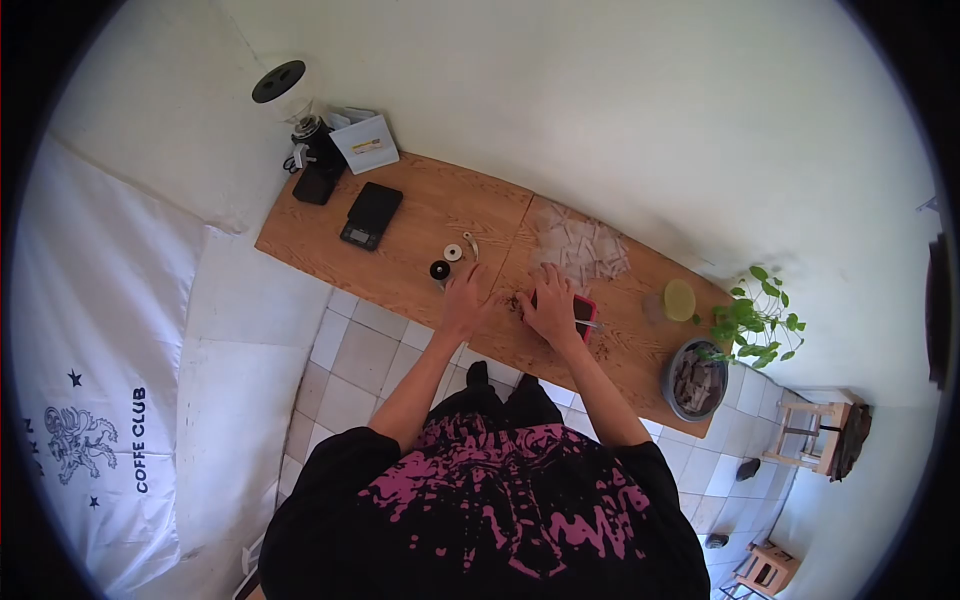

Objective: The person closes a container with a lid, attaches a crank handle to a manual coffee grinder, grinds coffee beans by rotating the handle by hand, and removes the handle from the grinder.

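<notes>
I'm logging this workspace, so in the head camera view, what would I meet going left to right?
White banner, coffee grinder, digital scale, left hand, right hand, grey bowl, green plant.

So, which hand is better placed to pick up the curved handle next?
Probably the left hand: it is close to the curved handle, while the right hand is farther away, over the red-edged black item.
</notes>
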Tool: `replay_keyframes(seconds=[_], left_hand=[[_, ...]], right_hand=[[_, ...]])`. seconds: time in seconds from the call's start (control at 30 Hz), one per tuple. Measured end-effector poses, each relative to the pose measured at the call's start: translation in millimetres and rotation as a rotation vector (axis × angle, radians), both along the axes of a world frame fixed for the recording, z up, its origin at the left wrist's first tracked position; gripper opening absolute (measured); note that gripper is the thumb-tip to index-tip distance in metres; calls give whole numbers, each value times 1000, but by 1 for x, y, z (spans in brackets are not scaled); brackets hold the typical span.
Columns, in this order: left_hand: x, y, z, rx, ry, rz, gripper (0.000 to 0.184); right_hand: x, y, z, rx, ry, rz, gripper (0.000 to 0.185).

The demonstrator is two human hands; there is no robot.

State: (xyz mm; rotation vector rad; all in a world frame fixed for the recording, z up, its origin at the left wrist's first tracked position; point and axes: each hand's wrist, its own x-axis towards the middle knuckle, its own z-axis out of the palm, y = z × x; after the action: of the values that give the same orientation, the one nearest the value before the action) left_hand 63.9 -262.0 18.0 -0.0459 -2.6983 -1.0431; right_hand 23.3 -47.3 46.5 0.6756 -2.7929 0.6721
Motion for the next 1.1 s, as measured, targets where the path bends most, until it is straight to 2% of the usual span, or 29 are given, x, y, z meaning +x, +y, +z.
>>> replay_keyframes(seconds=[0.4, 0.67, 0.8, 0.9, 0.97, 1.1], left_hand=[[14, -13, 6, 123, -6, 122, 84], [22, -18, 14, 87, 18, 315, 88], [24, -31, -10, -47, -93, 430, 91], [23, -43, -18, 33, -94, 441, 98], [18, -49, -25, 239, -37, 461, 104], [5, -66, -58, 341, -111, 436, 107]], right_hand=[[-18, -21, -2, -28, -37, 122, 56], [-28, -29, -8, -23, -60, 165, 56], [-35, -35, -19, -8, -48, 176, 57], [-39, -44, -23, -19, -52, 193, 57], [-41, -52, -23, -25, -60, 192, 57], [-45, -66, -26, 23, -65, 163, 58]])
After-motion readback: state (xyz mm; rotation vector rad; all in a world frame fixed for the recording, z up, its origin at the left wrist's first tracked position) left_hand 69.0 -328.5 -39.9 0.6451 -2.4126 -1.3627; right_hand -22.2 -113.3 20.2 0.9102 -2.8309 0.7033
